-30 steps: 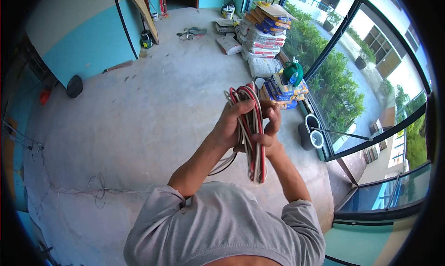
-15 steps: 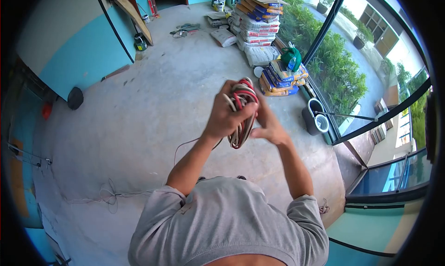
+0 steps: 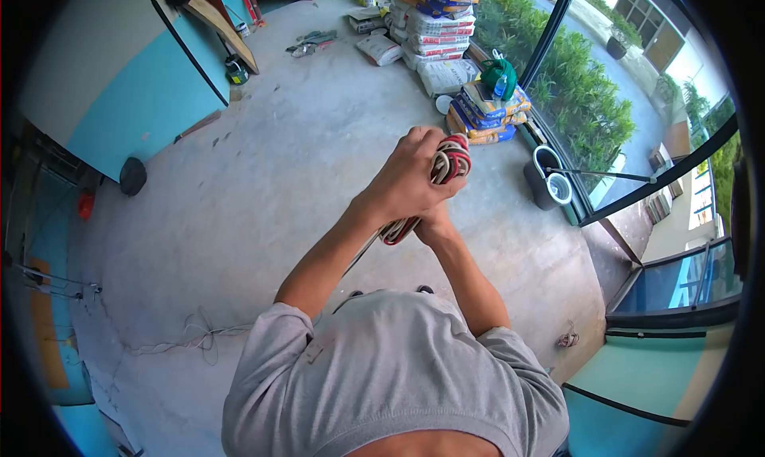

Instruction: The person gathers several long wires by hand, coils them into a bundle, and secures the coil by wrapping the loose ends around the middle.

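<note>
A bundled coil of cable point(image 3: 453, 160), in red, off-white and dark strands, is held up in front of my chest. My left hand point(image 3: 410, 174) is wrapped round the coil's left side, its thumb crossing the front. Close below it, my right hand point(image 3: 434, 223) presses against the lower part of the bundle, with most of its fingers hidden behind the coil and my left hand. Lower loops of the coil stick out between my wrists. A loose end of cable runs down beside my left forearm.
Stacked bags point(image 3: 438, 39) and a smaller bag pile point(image 3: 488, 114) stand by the glass wall. Two buckets point(image 3: 542, 188) are at the right. Thin wires point(image 3: 205, 331) lie on the floor at left, and another small coil point(image 3: 567, 340) lies at right.
The coil has tilted and shifted right in my hands. My left hand has turned over its front, and my right hand has moved from the coil's right side to below my left hand.
</note>
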Demonstrator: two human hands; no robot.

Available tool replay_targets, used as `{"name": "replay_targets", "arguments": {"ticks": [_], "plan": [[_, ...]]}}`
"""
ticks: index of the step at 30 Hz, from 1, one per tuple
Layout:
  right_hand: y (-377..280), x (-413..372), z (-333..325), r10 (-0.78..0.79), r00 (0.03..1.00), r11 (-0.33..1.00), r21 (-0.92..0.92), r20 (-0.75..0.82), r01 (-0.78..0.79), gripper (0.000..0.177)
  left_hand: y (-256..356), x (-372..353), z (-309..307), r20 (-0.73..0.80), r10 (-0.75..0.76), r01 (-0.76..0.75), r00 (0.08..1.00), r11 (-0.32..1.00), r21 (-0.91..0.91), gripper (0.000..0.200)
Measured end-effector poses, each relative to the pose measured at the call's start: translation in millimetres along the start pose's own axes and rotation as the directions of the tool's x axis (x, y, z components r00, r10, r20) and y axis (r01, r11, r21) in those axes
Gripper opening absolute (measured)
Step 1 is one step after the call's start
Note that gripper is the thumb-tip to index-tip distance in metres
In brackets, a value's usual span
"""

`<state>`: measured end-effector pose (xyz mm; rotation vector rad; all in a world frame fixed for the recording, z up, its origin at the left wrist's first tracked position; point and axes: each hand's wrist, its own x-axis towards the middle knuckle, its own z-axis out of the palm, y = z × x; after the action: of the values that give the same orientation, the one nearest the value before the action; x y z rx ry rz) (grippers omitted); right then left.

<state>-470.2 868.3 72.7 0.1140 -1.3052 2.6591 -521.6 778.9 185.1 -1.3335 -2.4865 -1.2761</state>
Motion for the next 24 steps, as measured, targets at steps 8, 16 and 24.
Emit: {"name": "replay_targets", "arguments": {"ticks": [8, 16, 24], "plan": [[-46.8, 17.7, -6.2, -0.196, 0.972, 0.944, 0.244, -0.127, 0.222, 0.017, -53.8, -40.7, 25.6, 0.299, -0.119, 0.213, 0.947, 0.927, -0.309, 0.093], [-87.4, 25.2, 14.9, -0.358, 0.934, 0.902, 0.257, -0.004, 0.347, 0.026, -54.6, -67.6, 29.4, 0.420, -0.157, 0.446, 0.894, 0.414, -0.794, 0.087], [-83.2, 27.2, 47.3, -0.414, 0.875, 0.724, 0.491, -0.252, 0.484, 0.026, -29.8, -55.9, 33.0, -0.032, -0.211, 0.039, 0.977, 0.322, -0.946, 0.074]]}}
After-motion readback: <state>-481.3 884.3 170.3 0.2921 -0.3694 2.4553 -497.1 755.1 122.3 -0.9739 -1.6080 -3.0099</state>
